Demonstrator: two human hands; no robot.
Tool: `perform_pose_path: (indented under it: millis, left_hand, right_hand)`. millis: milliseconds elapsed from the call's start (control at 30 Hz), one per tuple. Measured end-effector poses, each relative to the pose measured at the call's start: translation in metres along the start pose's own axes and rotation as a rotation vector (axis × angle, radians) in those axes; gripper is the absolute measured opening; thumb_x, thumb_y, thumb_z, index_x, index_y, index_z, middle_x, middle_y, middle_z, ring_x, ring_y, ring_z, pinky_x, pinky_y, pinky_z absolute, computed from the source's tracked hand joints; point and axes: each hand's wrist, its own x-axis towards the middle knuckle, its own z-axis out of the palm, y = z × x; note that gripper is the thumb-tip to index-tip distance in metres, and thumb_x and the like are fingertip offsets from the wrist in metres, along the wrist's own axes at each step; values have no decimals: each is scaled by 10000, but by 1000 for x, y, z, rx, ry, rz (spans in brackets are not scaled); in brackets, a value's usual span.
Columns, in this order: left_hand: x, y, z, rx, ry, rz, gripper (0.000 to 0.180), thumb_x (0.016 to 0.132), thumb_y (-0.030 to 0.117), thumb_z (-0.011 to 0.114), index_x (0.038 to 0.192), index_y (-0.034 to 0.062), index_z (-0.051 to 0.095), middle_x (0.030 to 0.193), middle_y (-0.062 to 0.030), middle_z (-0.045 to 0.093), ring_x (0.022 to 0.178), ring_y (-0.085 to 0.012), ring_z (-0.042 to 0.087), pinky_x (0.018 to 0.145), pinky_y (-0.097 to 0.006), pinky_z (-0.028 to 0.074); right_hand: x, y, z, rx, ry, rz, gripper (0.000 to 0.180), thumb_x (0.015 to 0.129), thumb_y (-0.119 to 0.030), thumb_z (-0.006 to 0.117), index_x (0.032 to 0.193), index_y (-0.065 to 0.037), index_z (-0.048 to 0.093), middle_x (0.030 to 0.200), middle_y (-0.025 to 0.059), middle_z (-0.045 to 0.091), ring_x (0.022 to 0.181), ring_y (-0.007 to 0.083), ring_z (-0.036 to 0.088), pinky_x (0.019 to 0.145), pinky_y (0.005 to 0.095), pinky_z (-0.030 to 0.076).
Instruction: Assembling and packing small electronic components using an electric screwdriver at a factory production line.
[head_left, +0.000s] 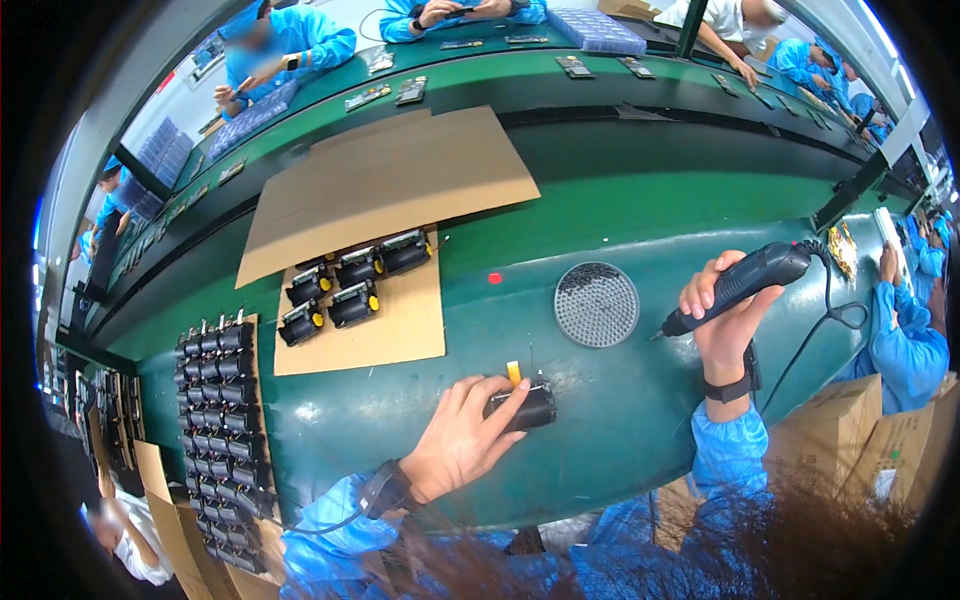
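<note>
**A black part lay held on a green tabletop while a screwdriver was raised**

The person's left hand (462,435) pinched the black part (533,408) between thumb and fingers near the front of the tabletop (630,440). The right hand (728,325), fingers wrapped around the corded black screwdriver (745,285), pointed its tip down and left, beside a round dish (598,346) of small pieces. To the left, similar parts (353,304) sat on cardboard (400,338).

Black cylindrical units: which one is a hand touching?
The lone unit on the green tabletop, touched by the left hand; the other units sit in groups farther left, untouched.
</note>
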Motion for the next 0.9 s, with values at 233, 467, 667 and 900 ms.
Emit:
perform_pose_path:
  millis: [233, 467, 667, 900]
  left_hand:
    - [25, 9, 13, 15, 66, 50, 711, 791, 206, 803, 1401, -5, 505, 1242, -136, 555, 1129, -339, 522, 952, -442, 466]
    - [29, 1, 18, -36, 71, 22, 641, 760, 218, 832, 1301, 22, 550, 1230, -140, 530, 1141, -340, 528, 946, -475, 458]
    - [27, 0, 16, -81, 60, -2, 627, 768, 221, 831, 1298, 34, 554, 1240, -142, 512, 1143, -350, 525, 946, -476, 462]
    - [27, -3, 16, -87, 40, 7, 609, 788, 223, 817, 1298, 29, 549, 1244, -143, 504, 1146, -350, 524, 954, -483, 455]
  right_hand:
    - [-3, -11, 76, 89, -192, 20, 888, 780, -916, 382, 1049, -75, 475, 666, 28, 469, 567, 133, 478, 558, 304, 433]
    - [2, 29, 73, -37, -92, -29, 928, 710, -961, 381, 983, -78, 463, 615, 17, 460, 516, 116, 463, 498, 278, 413]
    - [8, 38, 68, -87, -46, -37, 920, 715, -965, 373, 970, -86, 465, 609, 15, 456, 504, 119, 460, 479, 284, 398]
    - [11, 45, 66, -89, -45, -3, 922, 713, -965, 383, 965, -82, 464, 610, 21, 455, 500, 125, 460, 477, 288, 399]
